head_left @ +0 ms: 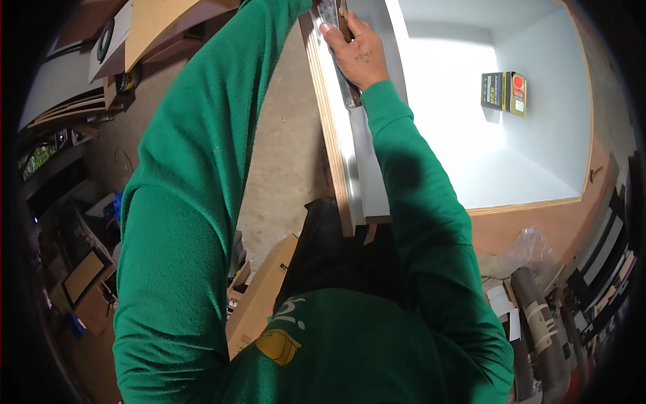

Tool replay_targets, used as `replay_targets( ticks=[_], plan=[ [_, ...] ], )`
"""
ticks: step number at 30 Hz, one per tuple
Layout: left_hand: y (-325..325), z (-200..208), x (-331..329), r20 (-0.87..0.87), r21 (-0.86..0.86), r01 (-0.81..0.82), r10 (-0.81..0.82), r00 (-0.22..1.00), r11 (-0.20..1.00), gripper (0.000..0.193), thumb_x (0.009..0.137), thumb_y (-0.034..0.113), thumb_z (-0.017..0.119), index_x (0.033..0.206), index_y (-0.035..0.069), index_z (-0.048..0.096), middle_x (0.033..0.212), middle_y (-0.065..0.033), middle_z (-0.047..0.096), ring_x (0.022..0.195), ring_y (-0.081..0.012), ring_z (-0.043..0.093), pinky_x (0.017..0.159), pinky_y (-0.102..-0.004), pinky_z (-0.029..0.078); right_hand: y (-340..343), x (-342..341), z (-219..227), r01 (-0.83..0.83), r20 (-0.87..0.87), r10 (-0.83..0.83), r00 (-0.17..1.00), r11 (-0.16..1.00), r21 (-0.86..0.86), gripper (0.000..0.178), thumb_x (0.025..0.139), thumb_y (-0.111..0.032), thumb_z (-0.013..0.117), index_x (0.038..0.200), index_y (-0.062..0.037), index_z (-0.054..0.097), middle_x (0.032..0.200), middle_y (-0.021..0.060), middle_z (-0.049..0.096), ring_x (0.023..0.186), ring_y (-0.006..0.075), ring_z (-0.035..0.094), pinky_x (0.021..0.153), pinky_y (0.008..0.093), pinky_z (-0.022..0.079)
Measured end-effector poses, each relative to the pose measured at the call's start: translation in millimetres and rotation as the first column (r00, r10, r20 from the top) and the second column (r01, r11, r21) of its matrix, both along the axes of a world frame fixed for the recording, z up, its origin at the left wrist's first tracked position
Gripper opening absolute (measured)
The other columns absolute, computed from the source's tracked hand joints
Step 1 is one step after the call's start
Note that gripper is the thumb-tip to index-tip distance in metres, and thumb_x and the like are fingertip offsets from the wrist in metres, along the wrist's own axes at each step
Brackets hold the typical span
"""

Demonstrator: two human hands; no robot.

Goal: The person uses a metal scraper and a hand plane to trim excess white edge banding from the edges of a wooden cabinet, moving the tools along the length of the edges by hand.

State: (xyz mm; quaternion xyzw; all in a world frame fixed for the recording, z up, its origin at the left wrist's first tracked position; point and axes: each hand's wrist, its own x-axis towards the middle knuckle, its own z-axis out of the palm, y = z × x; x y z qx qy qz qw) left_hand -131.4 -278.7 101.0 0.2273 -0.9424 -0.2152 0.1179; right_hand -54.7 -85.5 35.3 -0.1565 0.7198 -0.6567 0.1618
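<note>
1. Right hand (360,57) is gripping a metal tool (336,40), fingers curled round it, pressing it on the cabinet's plywood edge (333,148).
2. Left hand is hiding out of view, can't tell.
3. Small yellow-and-black box (505,92) with a red round label is sitting inside the white cabinet (484,155).

Floor (282,141): bare concrete, grey-brown, dusty, lit evenly by daylight. Left side: stacked plywood sheets and boards (81,74) leaning or lying along the edge, with cardboard boxes (84,276) and loose clutter below them. Lower right: crumpled clear plastic bag (531,246), rolls of brown material (538,323) and upright panels (605,262) crowded against the edge.
</note>
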Motion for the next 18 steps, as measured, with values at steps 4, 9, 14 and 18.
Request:
replay_targets(
  ticks=[4, 9, 14, 18],
  plan=[
    [12, -12, 13, -0.057, 0.043, -0.024, 0.026, 0.998, 0.999, 0.106, 0.078, 0.039, 0.077, 0.165, 0.002, 0.028, 0.162, -0.0335, 0.038, 0.15, -0.0527, 0.034, 0.126, -0.048, 0.031, 7, 10, 1, 0.006, -0.026, -0.006, 1.0, 1.0, 0.0, 0.053, 0.095, -0.043, 0.074, 0.129, -0.0028, 0.068, 0.104, 0.0123, 0.059, 0.094, 0.0237, 0.06, 0.085, 0.0374, 0.051],
    [32, 10, 29, 0.053, 0.116, -0.026, 0.02, 0.998, 0.993, 0.108, 0.079, 0.04, 0.076, 0.168, 0.009, 0.023, 0.168, -0.0289, 0.03, 0.156, -0.0533, 0.022, 0.129, -0.0583, 0.018, 16, 20, 3, 0.0, -0.012, 0.0, 1.0, 1.0, -0.017, 0.057, 0.095, -0.043, 0.075, 0.135, -0.0031, 0.065, 0.104, 0.0113, 0.057, 0.092, 0.0223, 0.058, 0.083, 0.0355, 0.049],
    [42, -11, 39, 0.032, 0.095, -0.005, 0.002, 0.999, 0.996, 0.108, 0.079, 0.04, 0.076, 0.168, 0.008, 0.023, 0.171, -0.0262, 0.026, 0.157, -0.0537, 0.016, 0.128, -0.0647, 0.013, 37, 36, 6, -0.009, 0.007, 0.009, 1.0, 1.0, 0.026, 0.063, 0.096, -0.04, 0.075, 0.143, -0.0005, 0.06, 0.101, 0.0096, 0.055, 0.092, 0.0204, 0.056, 0.082, 0.0344, 0.048],
    [59, -5, 61, 0.091, 0.009, 0.024, -0.025, 0.996, 1.0, 0.104, 0.081, 0.038, 0.076, 0.165, 0.005, 0.026, 0.17, -0.0252, 0.028, 0.158, -0.0539, 0.015, 0.127, -0.0683, 0.009, 53, 60, 16, -0.029, 0.116, 0.022, 0.993, 0.998, 0.061, 0.064, 0.097, -0.038, 0.075, 0.145, -0.0002, 0.058, 0.1, 0.0091, 0.053, 0.091, 0.0205, 0.055, 0.082, 0.0345, 0.048]
  ],
)
